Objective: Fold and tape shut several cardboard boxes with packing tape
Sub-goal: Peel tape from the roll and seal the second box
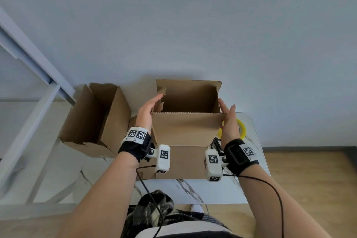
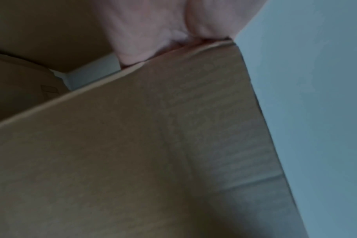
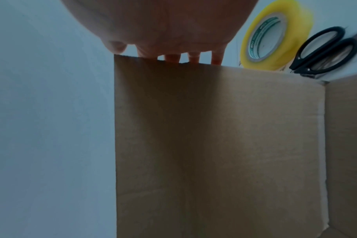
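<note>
Standing between hands: the open cardboard box (image 1: 188,129) sits upright on the marble-patterned table (image 1: 193,191), with the left hand (image 1: 147,114) at its left side and the right hand (image 1: 229,125) at its right side.
Left hand: fingers straight and together, palm laid flat against the left side flap (image 1: 161,100); it curls around nothing.
Right hand: fingers straight, pressed against the right side flap (image 3: 214,128); it too grips nothing.
Box look: plain brown corrugated card, top open, all 4 flaps standing up, the near flap (image 1: 187,128) facing the person.
Second box: another open cardboard box (image 1: 96,116) lies tilted on the table, just to the left.
Right wrist view only: 4 fingertips (image 3: 195,58) and a thumb tip line the flap's top edge; beyond it lie a yellow tape roll (image 3: 275,35) and black-handled scissors (image 3: 324,51) side by side.
Head view: the tape roll shows only as a yellow arc behind the right hand.
Left wrist view: blurred and dim; the palm (image 2: 153,32) meets the edge of the card.
</note>
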`<action>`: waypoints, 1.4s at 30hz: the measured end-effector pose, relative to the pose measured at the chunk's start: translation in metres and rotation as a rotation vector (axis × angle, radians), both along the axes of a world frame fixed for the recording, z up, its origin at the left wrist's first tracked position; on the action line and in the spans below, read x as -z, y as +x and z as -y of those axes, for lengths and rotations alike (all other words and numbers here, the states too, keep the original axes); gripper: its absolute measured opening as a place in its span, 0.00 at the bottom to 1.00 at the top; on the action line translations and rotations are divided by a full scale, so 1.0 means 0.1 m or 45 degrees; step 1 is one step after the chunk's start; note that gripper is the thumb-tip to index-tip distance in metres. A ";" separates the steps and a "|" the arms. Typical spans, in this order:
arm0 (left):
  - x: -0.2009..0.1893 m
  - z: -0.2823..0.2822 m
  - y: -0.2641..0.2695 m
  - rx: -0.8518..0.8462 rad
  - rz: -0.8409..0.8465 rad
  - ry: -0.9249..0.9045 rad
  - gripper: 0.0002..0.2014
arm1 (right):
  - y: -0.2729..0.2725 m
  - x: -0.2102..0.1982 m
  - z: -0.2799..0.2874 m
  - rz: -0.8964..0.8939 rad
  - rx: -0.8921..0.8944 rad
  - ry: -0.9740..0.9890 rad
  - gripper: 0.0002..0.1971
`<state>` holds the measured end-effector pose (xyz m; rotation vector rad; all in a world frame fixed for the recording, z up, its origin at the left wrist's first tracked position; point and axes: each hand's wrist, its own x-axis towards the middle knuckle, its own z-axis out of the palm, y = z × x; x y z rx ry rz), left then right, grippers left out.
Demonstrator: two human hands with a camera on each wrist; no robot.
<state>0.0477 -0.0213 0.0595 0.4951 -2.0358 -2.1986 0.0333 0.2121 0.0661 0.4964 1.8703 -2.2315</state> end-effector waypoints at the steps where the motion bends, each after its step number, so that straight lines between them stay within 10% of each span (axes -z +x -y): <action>1: 0.02 0.00 0.02 0.012 0.017 0.081 0.23 | 0.00 0.03 0.00 0.000 -0.005 -0.002 0.30; 12: 0.27 0.02 0.06 0.248 -0.008 -0.067 0.46 | 0.10 0.22 -0.05 -0.239 -0.225 0.189 0.20; 15: 0.27 0.01 0.05 0.252 -0.064 -0.308 0.51 | 0.11 0.29 -0.07 -0.289 -0.254 0.316 0.32; 20: 0.31 0.04 0.01 0.243 -0.061 -0.321 0.42 | 0.03 0.39 -0.06 -0.325 -0.187 0.523 0.44; 30: 0.30 -0.06 -0.14 -0.187 0.070 -0.240 0.11 | -0.12 0.43 -0.01 -0.278 0.108 0.582 0.16; 36: 0.30 -0.16 -0.20 -0.305 0.011 -0.456 0.27 | -0.16 0.49 -0.04 -0.312 0.146 0.665 0.14; 42: 0.38 -0.16 -0.22 -0.261 0.016 -0.798 0.42 | -0.16 0.49 0.00 -0.330 0.093 0.809 0.39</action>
